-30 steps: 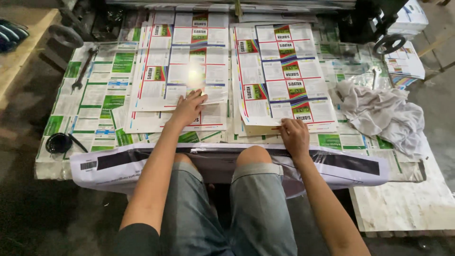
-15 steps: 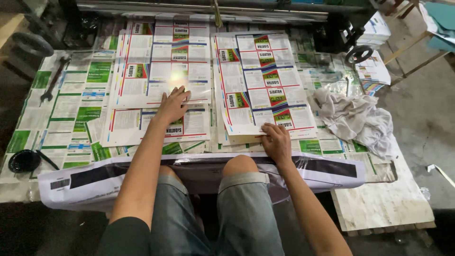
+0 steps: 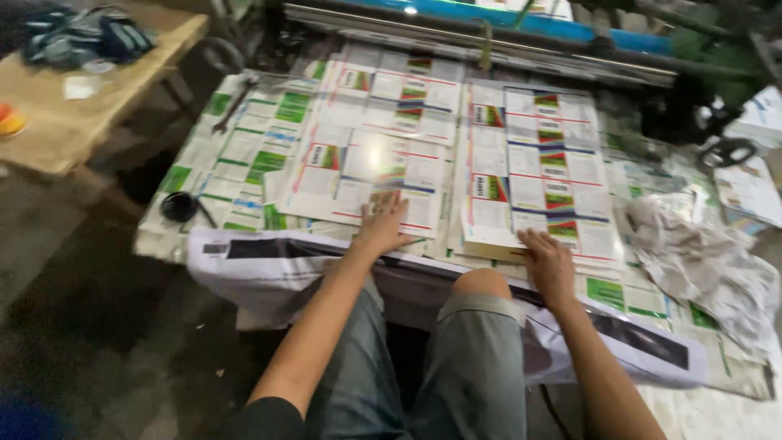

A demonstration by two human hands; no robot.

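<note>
Two stacks of glossy printed carton sheets lie side by side on the work table (image 3: 175, 232). My left hand (image 3: 384, 222) rests flat, fingers spread, on the near edge of the left stack (image 3: 371, 159). The near left corner of the right stack (image 3: 542, 167) lies under the palm of my right hand (image 3: 547, 262). Neither hand grips a sheet. My knees, in grey shorts, sit below the table's front edge.
Crumpled white paper (image 3: 700, 261) lies at the table's right. A spanner (image 3: 232, 106) and a black round object (image 3: 179, 205) lie at the left. A wooden bench (image 3: 77, 122) stands far left. A machine with a blue bar (image 3: 521, 24) runs along the back.
The view has swung to the left and tilted, so the table now sits to the right. Both hands stay pressed on the near edges of the two stacks.
</note>
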